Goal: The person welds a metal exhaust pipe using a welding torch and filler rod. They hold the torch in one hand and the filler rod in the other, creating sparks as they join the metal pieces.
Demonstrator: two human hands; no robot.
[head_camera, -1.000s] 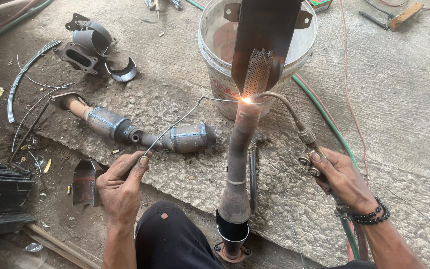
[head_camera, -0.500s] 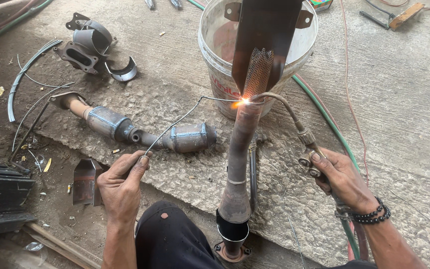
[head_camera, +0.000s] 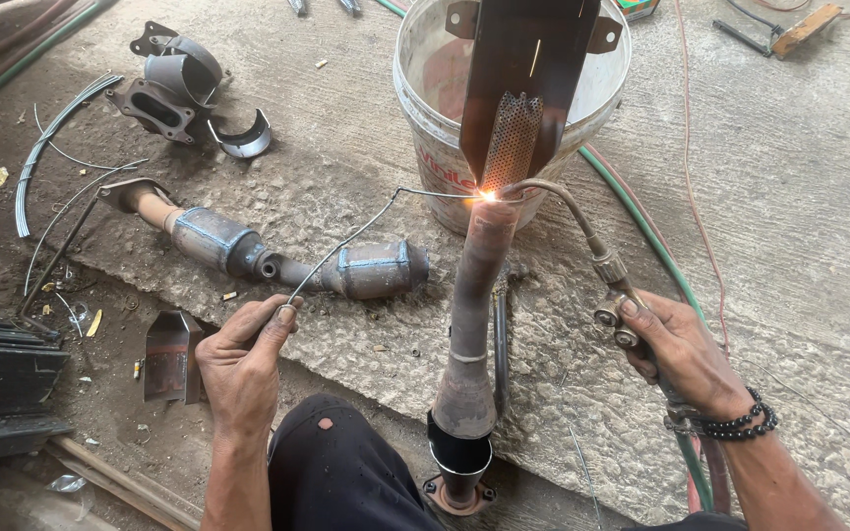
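Landmark: the rusty exhaust pipe, standing near-upright from a flange at the bottom of the view, just right of the person's dark-clad knee.

Left hand, left of the pipe, was closed in a pinch on the lower end of a thin filler rod; thumb and fingertips clamped it. The rod ran up and right to the pipe's top end, bent near the tip.

Right hand, right of the pipe, was wrapped shut around the handle of a gas torch, fingers by its valves. The curved nozzle arched over to the pipe top, where a bright flame spot glowed against a perforated metal piece under a dark sheet-metal bracket.

Behind the pipe top stood a white bucket. Left of the pipe lay a catalytic converter section on the concrete; farther left and up, scrap clamps. Hoses ran right of the pipe.

Handling, judged: the rod was probably light and springy, best held at the cool far end, as here. The pipe looked heavy, rigid and hot near the top; take hold low, near the flange. The torch was stiff, with hose drag; grip the handle only.
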